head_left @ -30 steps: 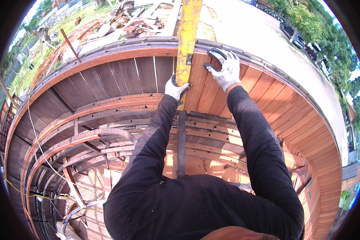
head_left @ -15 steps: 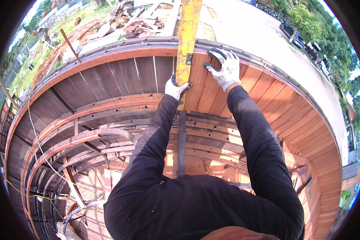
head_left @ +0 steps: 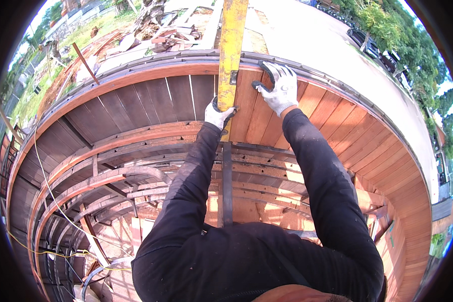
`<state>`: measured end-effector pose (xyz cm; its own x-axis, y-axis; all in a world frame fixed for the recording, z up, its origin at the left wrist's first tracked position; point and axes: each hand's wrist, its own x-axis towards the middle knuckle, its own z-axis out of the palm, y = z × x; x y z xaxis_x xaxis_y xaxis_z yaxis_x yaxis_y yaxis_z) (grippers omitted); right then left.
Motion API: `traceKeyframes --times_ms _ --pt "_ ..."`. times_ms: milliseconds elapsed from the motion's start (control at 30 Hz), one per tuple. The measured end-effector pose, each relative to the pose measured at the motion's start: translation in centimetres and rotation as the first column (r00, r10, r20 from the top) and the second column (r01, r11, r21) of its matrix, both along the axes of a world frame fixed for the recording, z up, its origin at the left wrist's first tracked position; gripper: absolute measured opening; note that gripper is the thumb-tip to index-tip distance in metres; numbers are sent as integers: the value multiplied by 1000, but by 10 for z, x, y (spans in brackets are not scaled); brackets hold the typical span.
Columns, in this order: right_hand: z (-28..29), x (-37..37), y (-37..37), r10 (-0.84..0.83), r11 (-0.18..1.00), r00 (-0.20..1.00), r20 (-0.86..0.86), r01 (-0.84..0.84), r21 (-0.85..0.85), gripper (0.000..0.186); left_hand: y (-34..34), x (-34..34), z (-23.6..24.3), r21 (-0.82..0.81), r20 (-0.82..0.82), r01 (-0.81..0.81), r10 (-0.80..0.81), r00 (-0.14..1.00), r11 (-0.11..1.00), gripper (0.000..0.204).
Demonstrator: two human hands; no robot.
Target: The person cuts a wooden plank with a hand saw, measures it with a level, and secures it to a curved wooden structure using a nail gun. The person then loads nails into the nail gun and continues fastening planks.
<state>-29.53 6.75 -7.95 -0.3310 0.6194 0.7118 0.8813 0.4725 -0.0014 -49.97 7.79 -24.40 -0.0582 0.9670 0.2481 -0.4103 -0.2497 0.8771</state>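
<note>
A long, worn yellow spirit level (head_left: 231, 40) lies across the curved rim and the planking, with a dark vial window in its side. My left hand (head_left: 219, 114), in a white glove with dark fingertips, is closed round its lower part. To the right of the level, my right hand (head_left: 282, 89), gloved the same way, rests at the rim over the reddish-brown planks (head_left: 259, 113). Its thumb and fingers are apart and nothing shows between them. Left of the level run dark brown planks (head_left: 151, 98) with narrow gaps.
A curved wooden rim (head_left: 151, 72) borders the planking. Below it are curved wooden ribs (head_left: 95, 176), a dark upright bar (head_left: 227, 186) and a pale cord (head_left: 50, 186). Scrap wood (head_left: 173, 39) lies outside, and trees (head_left: 382, 25) and parked vehicles (head_left: 370, 45) stand beyond a pale road.
The view has shifted slightly, moving the level and both hands a little left in the picture. My left hand keeps its hold, and my right hand stays at the rim.
</note>
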Motion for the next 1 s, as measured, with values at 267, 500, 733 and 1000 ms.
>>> traceKeyframes --times_ms 267,500,733,1000 --pt "-1 -1 2 28 1000 999 -19 -28 7 64 3 0 -2 -8 56 3 -2 998 1000 45" --pt "-1 0 0 8 1000 1000 -22 -8 4 64 0 2 3 -14 17 -1 1 1000 1000 46" --pt "-1 0 2 44 999 999 -17 -43 31 55 0 1 2 11 -37 -52 53 998 999 46" --pt "-3 1 3 42 998 999 -26 -41 41 48 -4 1 8 -18 7 -1 1 1000 1000 45"
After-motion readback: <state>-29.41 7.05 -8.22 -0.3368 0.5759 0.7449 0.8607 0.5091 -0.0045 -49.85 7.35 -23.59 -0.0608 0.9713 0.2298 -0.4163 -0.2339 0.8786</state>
